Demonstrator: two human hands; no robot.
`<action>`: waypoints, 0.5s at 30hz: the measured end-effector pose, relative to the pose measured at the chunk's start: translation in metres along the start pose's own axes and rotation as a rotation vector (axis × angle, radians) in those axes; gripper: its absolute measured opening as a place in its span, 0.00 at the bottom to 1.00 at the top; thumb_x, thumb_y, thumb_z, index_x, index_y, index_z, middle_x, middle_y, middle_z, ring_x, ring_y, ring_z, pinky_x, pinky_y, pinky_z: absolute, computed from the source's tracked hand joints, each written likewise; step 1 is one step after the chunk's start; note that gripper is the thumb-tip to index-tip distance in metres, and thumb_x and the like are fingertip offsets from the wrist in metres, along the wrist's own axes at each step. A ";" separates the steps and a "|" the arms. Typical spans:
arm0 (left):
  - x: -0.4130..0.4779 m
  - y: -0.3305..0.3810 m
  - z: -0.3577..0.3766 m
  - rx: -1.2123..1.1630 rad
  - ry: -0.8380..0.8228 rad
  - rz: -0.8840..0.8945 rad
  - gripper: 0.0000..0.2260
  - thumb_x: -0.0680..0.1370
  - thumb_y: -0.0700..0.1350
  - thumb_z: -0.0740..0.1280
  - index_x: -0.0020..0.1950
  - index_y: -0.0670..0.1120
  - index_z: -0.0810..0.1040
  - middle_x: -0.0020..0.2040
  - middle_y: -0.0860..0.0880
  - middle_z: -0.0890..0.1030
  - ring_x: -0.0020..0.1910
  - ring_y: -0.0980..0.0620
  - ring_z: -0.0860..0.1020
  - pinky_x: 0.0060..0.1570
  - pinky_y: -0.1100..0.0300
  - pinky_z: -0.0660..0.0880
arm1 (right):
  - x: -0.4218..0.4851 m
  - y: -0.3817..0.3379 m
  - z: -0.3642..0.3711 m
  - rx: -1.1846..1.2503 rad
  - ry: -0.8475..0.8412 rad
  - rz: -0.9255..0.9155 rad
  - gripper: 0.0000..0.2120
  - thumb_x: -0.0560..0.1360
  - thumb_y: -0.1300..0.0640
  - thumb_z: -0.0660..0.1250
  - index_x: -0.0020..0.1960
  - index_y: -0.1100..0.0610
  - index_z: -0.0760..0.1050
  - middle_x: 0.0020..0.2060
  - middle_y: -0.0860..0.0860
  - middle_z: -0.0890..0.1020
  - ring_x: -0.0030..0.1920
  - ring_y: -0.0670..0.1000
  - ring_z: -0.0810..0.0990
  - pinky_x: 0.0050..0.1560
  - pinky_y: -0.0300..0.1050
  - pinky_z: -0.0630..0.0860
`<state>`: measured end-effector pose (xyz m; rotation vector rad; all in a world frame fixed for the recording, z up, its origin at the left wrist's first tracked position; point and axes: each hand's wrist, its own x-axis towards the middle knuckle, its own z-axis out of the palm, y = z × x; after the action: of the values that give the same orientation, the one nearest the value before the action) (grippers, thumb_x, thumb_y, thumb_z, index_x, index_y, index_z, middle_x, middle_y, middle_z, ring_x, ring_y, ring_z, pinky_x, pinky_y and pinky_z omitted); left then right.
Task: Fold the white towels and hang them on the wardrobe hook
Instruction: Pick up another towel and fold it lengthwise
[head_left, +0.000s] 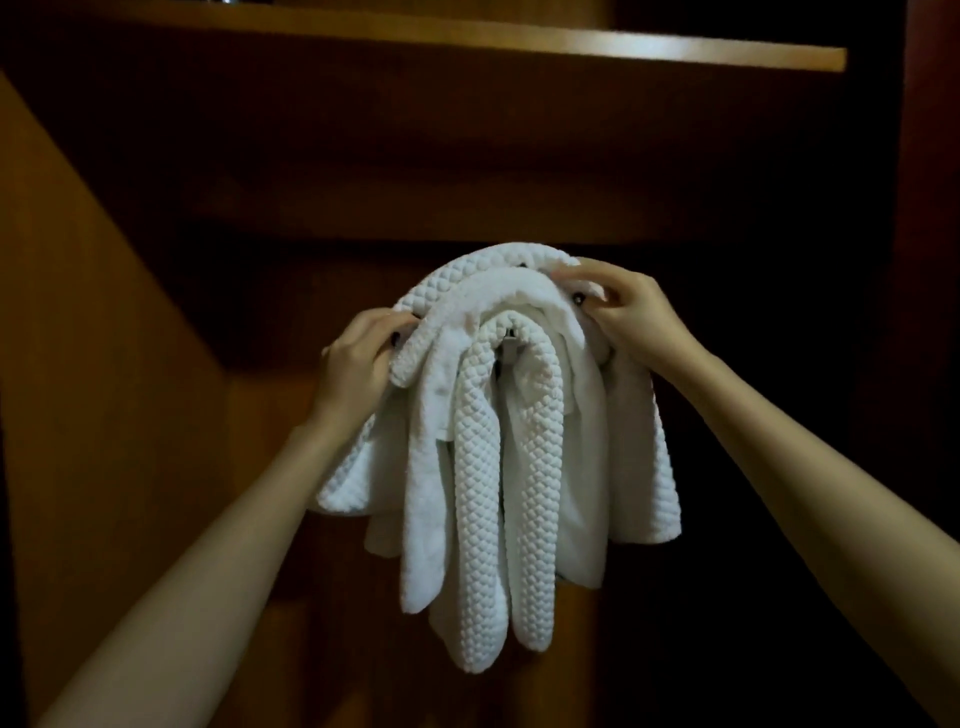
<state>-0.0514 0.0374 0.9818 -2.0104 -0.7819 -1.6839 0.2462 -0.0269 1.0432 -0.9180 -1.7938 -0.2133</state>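
Layered white towels (483, 467) drape over the wardrobe hook hidden beneath them, the left hand (358, 364) gripping the outer towel's left edge with curled fingers (387, 322) and the right hand (636, 317) pinching its top, so an uneven tug could slide the bunch off.
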 end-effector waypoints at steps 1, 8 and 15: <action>-0.006 -0.001 -0.001 -0.025 0.004 0.007 0.14 0.76 0.36 0.60 0.58 0.41 0.80 0.58 0.42 0.79 0.56 0.45 0.78 0.55 0.56 0.74 | -0.009 0.004 -0.002 0.004 0.015 0.014 0.25 0.74 0.71 0.60 0.63 0.49 0.78 0.63 0.43 0.77 0.65 0.40 0.72 0.60 0.26 0.68; -0.046 -0.014 -0.011 0.001 -0.239 -0.196 0.23 0.77 0.34 0.63 0.69 0.51 0.71 0.66 0.46 0.74 0.62 0.45 0.74 0.53 0.60 0.68 | -0.083 0.038 0.012 -0.103 0.018 0.112 0.33 0.74 0.65 0.69 0.72 0.40 0.65 0.68 0.39 0.68 0.66 0.39 0.67 0.63 0.35 0.65; -0.038 -0.043 -0.043 0.286 -0.166 -0.097 0.23 0.76 0.32 0.63 0.69 0.49 0.71 0.65 0.45 0.75 0.57 0.42 0.78 0.53 0.49 0.75 | -0.056 0.047 -0.011 -0.488 0.115 0.071 0.35 0.74 0.72 0.55 0.73 0.43 0.64 0.69 0.55 0.72 0.65 0.59 0.73 0.56 0.51 0.73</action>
<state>-0.1157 0.0373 0.9504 -1.9532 -1.1245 -1.3742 0.2941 -0.0280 0.9868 -1.2800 -1.6252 -0.6653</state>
